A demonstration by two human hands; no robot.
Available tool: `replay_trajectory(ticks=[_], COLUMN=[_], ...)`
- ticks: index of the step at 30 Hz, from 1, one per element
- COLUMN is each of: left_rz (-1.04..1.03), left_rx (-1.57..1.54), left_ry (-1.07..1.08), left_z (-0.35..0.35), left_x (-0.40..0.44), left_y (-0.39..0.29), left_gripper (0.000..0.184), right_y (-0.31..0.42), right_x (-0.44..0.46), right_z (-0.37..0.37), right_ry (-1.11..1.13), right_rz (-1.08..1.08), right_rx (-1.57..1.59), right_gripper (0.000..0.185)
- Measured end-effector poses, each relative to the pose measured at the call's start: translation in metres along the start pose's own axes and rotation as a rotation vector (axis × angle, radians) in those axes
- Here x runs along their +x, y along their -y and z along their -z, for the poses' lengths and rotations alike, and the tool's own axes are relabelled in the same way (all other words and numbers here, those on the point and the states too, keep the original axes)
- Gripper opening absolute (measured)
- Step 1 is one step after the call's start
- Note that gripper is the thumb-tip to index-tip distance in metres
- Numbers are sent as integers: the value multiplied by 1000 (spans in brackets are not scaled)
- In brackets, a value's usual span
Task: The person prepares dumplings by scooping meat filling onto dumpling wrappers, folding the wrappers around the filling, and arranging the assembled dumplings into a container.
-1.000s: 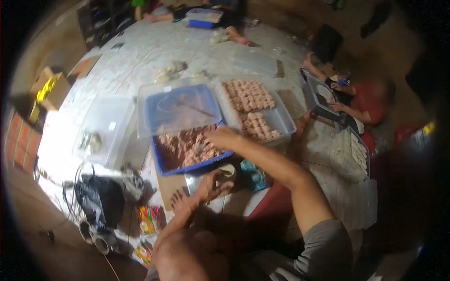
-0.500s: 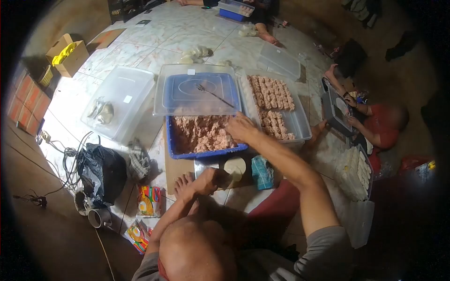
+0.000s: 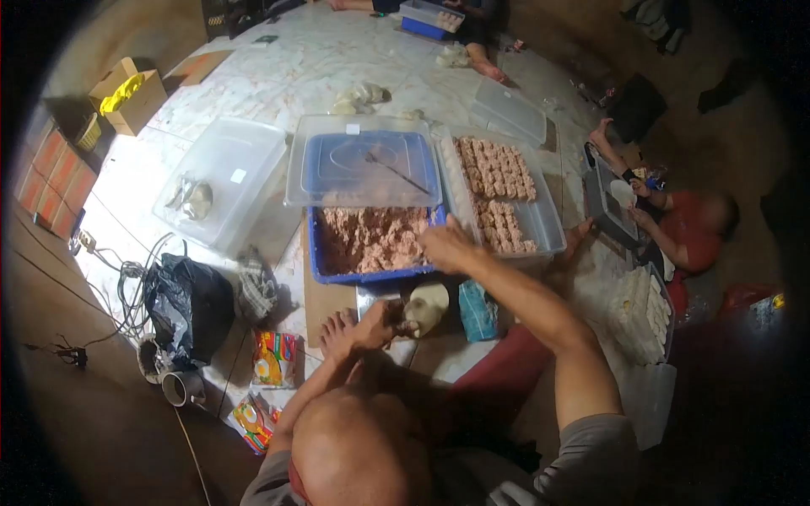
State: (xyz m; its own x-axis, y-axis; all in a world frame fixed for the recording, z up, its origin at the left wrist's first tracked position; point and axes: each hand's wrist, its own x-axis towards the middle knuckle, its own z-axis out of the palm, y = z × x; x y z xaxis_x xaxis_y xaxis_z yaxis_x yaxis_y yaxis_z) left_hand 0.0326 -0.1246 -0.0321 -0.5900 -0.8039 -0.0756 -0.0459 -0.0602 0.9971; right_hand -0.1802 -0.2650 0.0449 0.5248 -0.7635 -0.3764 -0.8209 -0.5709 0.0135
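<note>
A blue tub [image 3: 375, 277] of pinkish minced meat [image 3: 371, 236] stands before me, a clear lid [image 3: 321, 181] covering its far part. On that lid lies a dark fork [image 3: 398, 172]. My right hand [image 3: 450, 246] is closed at the tub's right side, near the meat; what its fingers hold is hidden. Lower down, my left hand [image 3: 381, 325] is closed at the edge of a pale round dough wrapper [image 3: 429, 302]. A teal packet [image 3: 478, 310] lies to the wrapper's right. Behind my right hand, a clear tray [image 3: 547, 229] carries rows of shaped meat pieces [image 3: 498, 169].
Another clear lid [image 3: 215, 181] lies at left. A black plastic bag [image 3: 187, 299], a cup [image 3: 183, 388], cables and noodle packets [image 3: 274, 358] are nearer my left. A person in red [image 3: 696, 228] handles a grey container [image 3: 609, 198] at right. Another person sits at the back.
My right hand has moved slightly right and down, away from the fork's handle. The round wrapper beside my left hand looks shifted and more tilted. The whole view has shifted slightly.
</note>
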Motion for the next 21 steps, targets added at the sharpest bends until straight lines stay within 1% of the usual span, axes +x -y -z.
replay_trajectory(ticks=[2, 3, 4, 5, 6, 7, 8, 9, 10, 11, 12, 13, 14, 16, 17, 18, 20, 21], left_rz=[39, 164, 175, 219, 257, 182, 178, 166, 157, 168, 170, 173, 176, 165, 154, 163, 31, 37], left_rx=[-206, -236, -229, -74, 81, -61, -49, -238, -428, -416, -406, -467, -528, -512, -507, -498, -577, -548], left_ry=[-103, -105, -106, -93, -74, -135, -130, -130, -129, -172, -167, -176, -185, -182, -184, -174, -204, -165], left_z=[-8, -6, -3, 2, 5, -1, -2, -1, -2, -4, -6, -8, -9, -10, -11, -14, -23, -22], left_x=[-11, -14, -17, -19, -18, -17, -15, -16, -17, -15, -10, -3, 3, 12, 15, 18, 21, 21], left_y=[-14, -19, -17, -12, -8, -6, -4, -12, -19, -25, -21, -14, -7, -9, -10, -12, -18, -17], left_gripper=[29, 36, 36, 34, 33, 28, 28, 25, 22, 24, 24, 23, 21, 19, 17, 17, 21, 26], right_y=[19, 26, 32, 34, 35, 34, 33, 32, 32, 31, 32, 34, 43, 59, 65, 70, 74, 74], right_x=[-21, -29, -35, -39, -43, -47, -50, -52, -52, -51, -54, -61, -65, -80, -83, -86, -86, -85], right_z=[22, 28, 32, 33, 28, 20, 12, -4, -22, -39, -49, -50, -53, -52, -63, -70, -83, -86], right_ry=[-179, -175, -255, -340, -348, -390, -432, -551, -560, -649, -739, -690, -766, -738, -681, -714, -784, -794], right_rz=[-3, 1, -54, -114, -119, -176, -229, -221, -223, -212, -199, -206, -96, -114, -54, -33, -11, -13], right_rx=[398, 410, 463, 515, 524, 698, 870, 852, 859, 938, 1015, 1101, 1262, 1358, 1514, 1439, 1298, 1303], right_gripper=[14, 14, 11, 11, 11, 13, 15, 18, 18, 18, 19, 26, 30, 38, 48, 52, 52, 52])
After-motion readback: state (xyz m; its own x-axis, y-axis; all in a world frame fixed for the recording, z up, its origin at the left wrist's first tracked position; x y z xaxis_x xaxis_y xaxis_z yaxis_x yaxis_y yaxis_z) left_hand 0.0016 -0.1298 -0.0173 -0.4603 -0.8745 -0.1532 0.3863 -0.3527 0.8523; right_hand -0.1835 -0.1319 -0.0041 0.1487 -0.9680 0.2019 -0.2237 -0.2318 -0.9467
